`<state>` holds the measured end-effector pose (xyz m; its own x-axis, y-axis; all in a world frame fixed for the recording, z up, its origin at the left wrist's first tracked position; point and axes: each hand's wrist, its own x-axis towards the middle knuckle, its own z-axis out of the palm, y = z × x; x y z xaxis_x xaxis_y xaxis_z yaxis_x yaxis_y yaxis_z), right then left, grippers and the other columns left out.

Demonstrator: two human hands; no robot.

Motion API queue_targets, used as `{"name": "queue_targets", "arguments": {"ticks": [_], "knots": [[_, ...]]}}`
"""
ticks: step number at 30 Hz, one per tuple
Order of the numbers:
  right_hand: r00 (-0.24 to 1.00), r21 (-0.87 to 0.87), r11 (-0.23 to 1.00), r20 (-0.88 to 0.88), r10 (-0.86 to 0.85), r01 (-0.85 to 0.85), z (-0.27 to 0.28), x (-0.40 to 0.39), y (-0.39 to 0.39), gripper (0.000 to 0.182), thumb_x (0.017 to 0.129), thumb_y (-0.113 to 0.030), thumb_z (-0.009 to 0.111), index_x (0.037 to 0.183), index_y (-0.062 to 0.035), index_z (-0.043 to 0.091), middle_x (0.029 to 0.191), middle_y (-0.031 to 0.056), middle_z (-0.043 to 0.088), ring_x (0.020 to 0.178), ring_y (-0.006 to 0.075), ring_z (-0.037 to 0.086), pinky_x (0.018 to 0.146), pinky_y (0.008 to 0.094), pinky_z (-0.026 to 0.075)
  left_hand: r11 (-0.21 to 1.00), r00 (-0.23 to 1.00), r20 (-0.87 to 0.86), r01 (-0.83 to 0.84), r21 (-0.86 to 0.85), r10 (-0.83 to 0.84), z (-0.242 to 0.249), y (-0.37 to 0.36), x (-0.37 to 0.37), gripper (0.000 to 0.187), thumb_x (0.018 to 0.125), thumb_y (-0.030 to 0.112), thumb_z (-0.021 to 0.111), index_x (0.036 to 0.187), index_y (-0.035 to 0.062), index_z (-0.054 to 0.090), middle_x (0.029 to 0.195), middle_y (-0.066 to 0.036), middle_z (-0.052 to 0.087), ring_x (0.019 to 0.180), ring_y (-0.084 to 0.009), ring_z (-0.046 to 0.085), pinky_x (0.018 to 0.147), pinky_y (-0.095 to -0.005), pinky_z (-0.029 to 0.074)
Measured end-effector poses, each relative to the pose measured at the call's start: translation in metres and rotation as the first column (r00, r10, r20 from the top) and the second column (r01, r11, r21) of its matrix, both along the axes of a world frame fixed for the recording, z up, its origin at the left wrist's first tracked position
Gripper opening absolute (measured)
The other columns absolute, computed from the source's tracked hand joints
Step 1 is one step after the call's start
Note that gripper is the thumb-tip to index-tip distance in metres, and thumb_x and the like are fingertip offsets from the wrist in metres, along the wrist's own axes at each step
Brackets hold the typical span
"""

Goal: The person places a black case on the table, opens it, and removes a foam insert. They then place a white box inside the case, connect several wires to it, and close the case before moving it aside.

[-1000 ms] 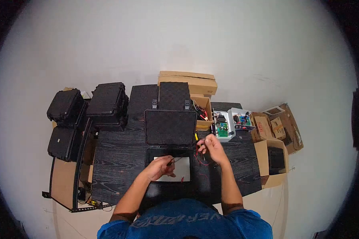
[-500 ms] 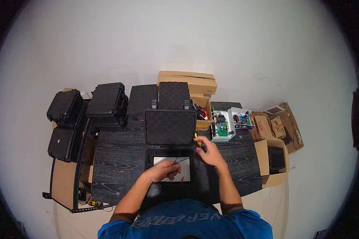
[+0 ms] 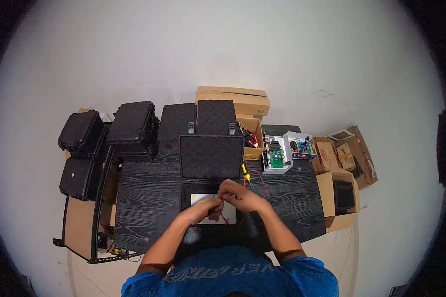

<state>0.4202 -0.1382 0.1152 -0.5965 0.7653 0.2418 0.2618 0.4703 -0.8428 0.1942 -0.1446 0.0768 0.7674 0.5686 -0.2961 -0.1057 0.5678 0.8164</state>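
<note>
Over the black hard case (image 3: 186, 195), which stands with its lid (image 3: 211, 157) raised, both my hands meet at the fingertips. My left hand (image 3: 202, 210) is closed in a pinch on a thin wire (image 3: 225, 218), whose reddish lower end hangs over the white panel (image 3: 199, 199) inside the case. My right hand (image 3: 240, 198) pinches the same wire at the point where the hands meet; the fingers hide most of it. Right of the lid, a yellow-and-black hand tool (image 3: 246, 172) lies on the table beside a thin red lead (image 3: 265, 185).
White enclosures with a green circuit board (image 3: 277, 158) stand right of the lid. A cardboard box (image 3: 253, 141) of cables sits behind, near a long carton (image 3: 233, 101). Black cases (image 3: 133, 128) are stacked at left. An open carton (image 3: 327, 200) stands at the table's right side.
My right hand has let go of the yellow-and-black tool, now on the table, and moved left and down to the wire at my left hand. The left hand has stayed over the case.
</note>
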Motion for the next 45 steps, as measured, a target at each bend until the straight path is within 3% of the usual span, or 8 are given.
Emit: {"name": "queue_targets", "arguments": {"ticks": [5, 9, 14, 22, 29, 39, 42, 45], "knots": [[0.992, -0.200, 0.973, 0.068, -0.106, 0.118, 0.006, 0.000, -0.006, 0.015, 0.100, -0.012, 0.061, 0.112, -0.0046, 0.066, 0.106, 0.0134, 0.069, 0.101, 0.0291, 0.066, 0.095, 0.0419, 0.049, 0.993, 0.992, 0.093, -0.090, 0.073, 0.083, 0.011, -0.001, -0.001, 0.037, 0.108, 0.037, 0.051, 0.089, 0.0067, 0.057, 0.081, -0.003, 0.057, 0.073, -0.0175, 0.056, 0.071, -0.0333, 0.048], [0.959, 0.039, 0.973, 0.160, -0.232, 0.229, -0.012, -0.003, 0.005, 0.016, 0.101, -0.011, 0.058, 0.113, -0.0053, 0.066, 0.105, 0.0159, 0.070, 0.105, 0.0349, 0.067, 0.094, 0.0426, 0.049, 0.970, 0.997, 0.068, -0.044, 0.240, 0.029, 0.021, -0.002, -0.002, 0.035, 0.108, 0.035, 0.052, 0.100, 0.0020, 0.060, 0.091, -0.011, 0.068, 0.091, -0.0242, 0.067, 0.085, -0.0386, 0.052], [0.922, -0.139, 0.922, 0.206, -0.329, 0.360, -0.023, -0.016, -0.004, 0.016, 0.103, -0.007, 0.051, 0.112, -0.0053, 0.065, 0.106, 0.0143, 0.071, 0.106, 0.0315, 0.069, 0.093, 0.0425, 0.051, 0.955, 0.902, 0.345, -0.293, 0.045, 0.260, 0.015, 0.003, 0.005, 0.030, 0.109, 0.028, 0.050, 0.121, 0.0008, 0.057, 0.107, -0.014, 0.070, 0.106, -0.0263, 0.068, 0.101, -0.0404, 0.050], [0.941, -0.650, 0.760, -0.261, -0.216, -0.006, -0.064, -0.021, -0.013, 0.026, 0.112, -0.025, 0.044, 0.119, -0.0045, 0.058, 0.094, 0.0050, 0.066, 0.085, 0.0158, 0.061, 0.082, 0.0338, 0.051, 0.762, 0.588, 0.540, -0.625, -0.170, 0.603, 0.023, 0.021, 0.011, 0.027, 0.111, 0.024, 0.045, 0.127, 0.0044, 0.055, 0.127, -0.019, 0.068, 0.124, -0.0312, 0.062, 0.112, -0.0463, 0.047], [0.817, -0.779, 0.619, -0.420, -0.395, -0.101, -0.053, -0.015, -0.017, 0.029, 0.108, -0.024, 0.053, 0.130, -0.0058, 0.051, 0.080, 0.0016, 0.054, 0.063, 0.0116, 0.050, 0.062, 0.0296, 0.047, 0.814, 0.528, 0.655, -0.527, -0.247, 0.541, 0.014, 0.031, -0.004, 0.017, 0.107, 0.020, 0.044, 0.110, 0.0075, 0.056, 0.096, -0.012, 0.069, 0.103, -0.0282, 0.067, 0.113, -0.0489, 0.043], [0.993, -0.610, 0.791, -0.051, -0.103, 0.051, -0.020, 0.045, -0.011, 0.024, 0.104, -0.015, 0.058, 0.124, -0.0017, 0.061, 0.086, 0.0002, 0.061, 0.072, 0.0088, 0.054, 0.062, 0.0258, 0.045, 0.775, 0.577, 0.578, -0.610, -0.164, 0.577, 0.025, 0.032, -0.023, 0.020, 0.106, 0.029, 0.045, 0.097, 0.0125, 0.053, 0.072, -0.004, 0.056, 0.077, -0.0228, 0.060, 0.101, -0.0495, 0.048], [0.991, -0.304, 0.944, 0.072, -0.113, 0.130, -0.021, 0.069, -0.011, 0.022, 0.105, -0.016, 0.056, 0.116, 0.0007, 0.065, 0.091, 0.0031, 0.067, 0.081, 0.0102, 0.060, 0.071, 0.0275, 0.051, 0.754, 0.578, 0.552, -0.638, -0.153, 0.601, 0.027, 0.031, -0.028, 0.020, 0.105, 0.029, 0.045, 0.095, 0.0130, 0.052, 0.070, -0.004, 0.055, 0.072, -0.0216, 0.057, 0.100, -0.0498, 0.048], [0.916, -0.020, 0.945, 0.253, -0.310, 0.326, -0.009, 0.089, -0.014, 0.020, 0.103, -0.015, 0.056, 0.109, -0.0017, 0.070, 0.103, 0.0133, 0.073, 0.095, 0.0265, 0.069, 0.084, 0.0396, 0.055, 0.727, 0.580, 0.516, -0.675, -0.128, 0.630, 0.028, 0.031, -0.031, 0.020, 0.105, 0.029, 0.044, 0.094, 0.0135, 0.052, 0.067, -0.004, 0.054, 0.069, -0.0213, 0.055, 0.099, -0.0492, 0.048]]}}
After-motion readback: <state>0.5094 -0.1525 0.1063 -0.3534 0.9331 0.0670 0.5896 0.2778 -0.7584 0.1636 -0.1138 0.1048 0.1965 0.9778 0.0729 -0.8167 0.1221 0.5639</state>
